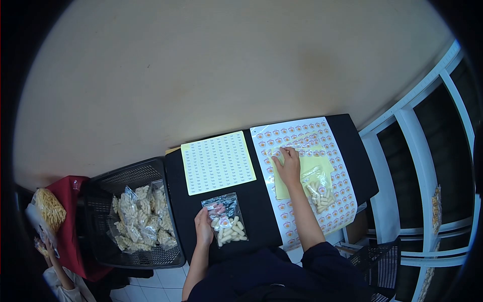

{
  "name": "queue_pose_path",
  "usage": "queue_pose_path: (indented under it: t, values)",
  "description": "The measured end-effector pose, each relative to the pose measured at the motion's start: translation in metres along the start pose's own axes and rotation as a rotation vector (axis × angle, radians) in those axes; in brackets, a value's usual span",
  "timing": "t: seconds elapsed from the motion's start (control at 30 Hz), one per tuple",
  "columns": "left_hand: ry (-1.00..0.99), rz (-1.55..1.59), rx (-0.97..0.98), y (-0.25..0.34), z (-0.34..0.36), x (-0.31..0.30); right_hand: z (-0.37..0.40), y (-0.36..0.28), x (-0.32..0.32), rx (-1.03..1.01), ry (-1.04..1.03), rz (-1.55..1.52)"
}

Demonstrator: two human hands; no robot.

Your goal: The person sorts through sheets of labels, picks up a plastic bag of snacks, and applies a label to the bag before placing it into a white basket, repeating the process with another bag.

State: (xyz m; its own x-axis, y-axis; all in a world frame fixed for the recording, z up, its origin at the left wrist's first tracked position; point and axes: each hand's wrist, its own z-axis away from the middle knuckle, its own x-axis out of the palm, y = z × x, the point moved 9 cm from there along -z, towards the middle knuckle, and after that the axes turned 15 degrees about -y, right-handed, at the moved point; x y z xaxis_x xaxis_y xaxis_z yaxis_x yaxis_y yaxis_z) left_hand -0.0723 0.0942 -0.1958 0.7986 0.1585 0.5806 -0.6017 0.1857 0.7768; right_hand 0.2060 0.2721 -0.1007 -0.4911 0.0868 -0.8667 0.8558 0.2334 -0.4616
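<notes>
My left hand (203,227) grips the left edge of a clear zip bag (231,229), which lies on the black table. Pale finger-shaped snack pieces fill the bag's lower part, with a pinkish patch near its top and a small round label. On the right, my right hand (288,167) rests over a yellow backing sheet (283,192), thumb and fingers bent and apart, fingertips touching the sheets. Beneath lies a large white sheet of round printed stickers (289,221). Another clear bag of pale snack pieces (320,196) sits on it, beside my right forearm.
A yellow-edged sheet of small printed labels (219,163) lies on the black table (261,214). At left stands a black basket (173,251) of bagged snacks. Beyond it are a red-covered surface (75,201) and another person's arm (61,272). White shelving (402,126) stands at right.
</notes>
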Motion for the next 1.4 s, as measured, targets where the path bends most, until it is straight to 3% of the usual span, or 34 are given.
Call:
queue_pose_path:
  t: [0.07,0.13,0.17,0.23,0.27,0.3,0.37,0.43,0.5,0.6,0.67,0.77,0.9,1.0,1.07,1.1,1.17,1.2,1.23,1.3,1.4]
  values:
    - [0.007,-0.009,0.003,0.006,0.0,0.006,0.001,0.002,0.002,0.011,0.008,-0.051]
    - [-0.075,-0.306,0.021,0.024,0.001,0.029,0.001,0.0,0.001,0.004,0.018,-0.035]
    - [-0.074,-0.304,0.022,0.027,-0.002,0.034,0.0,-0.001,-0.001,-0.003,0.031,-0.019]
    - [0.053,-0.715,0.318,0.066,0.004,0.046,-0.001,0.0,-0.001,0.008,0.009,-0.044]
    - [0.229,-1.093,0.194,0.084,0.013,0.051,-0.002,0.002,-0.001,0.02,-0.009,-0.069]
    - [0.359,-1.321,0.341,0.106,0.019,0.071,-0.003,0.003,0.0,0.018,-0.006,-0.069]
    - [0.205,-1.193,0.63,0.106,0.009,0.107,-0.004,0.007,0.001,-0.005,-0.01,-0.114]
    - [-0.301,-1.46,0.483,0.08,-0.021,0.178,-0.007,0.015,0.002,-0.016,-0.054,-0.176]
    - [-0.511,-1.521,0.454,0.038,-0.046,0.215,-0.009,0.02,0.002,-0.027,-0.093,-0.244]
    - [-0.497,-1.443,0.33,-0.01,-0.086,0.221,-0.008,0.02,-0.003,-0.025,-0.161,-0.26]
    - [-0.387,-1.293,0.218,-0.022,-0.108,0.213,-0.007,0.002,-0.021,-0.082,-0.149,-0.093]
    - [-0.441,-1.255,0.084,-0.037,-0.114,0.212,-0.007,-0.007,-0.02,-0.175,-0.173,0.062]
    - [-0.46,-1.207,0.091,-0.045,-0.12,0.205,-0.016,-0.002,-0.014,-0.245,-0.252,0.016]
    - [-0.363,-1.236,0.213,-0.032,-0.124,0.206,-0.025,0.002,-0.015,-0.227,-0.301,-0.15]
    - [-0.33,-0.858,0.265,-0.016,-0.131,0.204,-0.027,0.006,-0.016,-0.148,-0.368,-0.317]
    - [-0.329,-0.853,0.274,-0.014,-0.135,0.204,-0.027,0.006,-0.016,-0.154,-0.365,-0.309]
    - [-0.403,-0.542,0.064,-0.033,-0.146,0.198,-0.025,0.005,-0.019,-0.178,-0.308,-0.373]
    - [-0.378,-0.526,0.089,-0.033,-0.147,0.196,-0.023,-0.002,-0.027,-0.261,-0.172,-0.29]
    - [-0.375,-0.525,0.086,-0.037,-0.148,0.193,-0.019,-0.005,-0.025,-0.26,-0.175,-0.292]
    - [-0.327,-0.464,0.04,-0.045,-0.154,0.181,-0.009,0.003,-0.031,-0.128,-0.049,-0.296]
    - [-0.319,-0.449,0.047,-0.042,-0.152,0.18,0.004,-0.008,-0.023,-0.125,-0.054,-0.338]
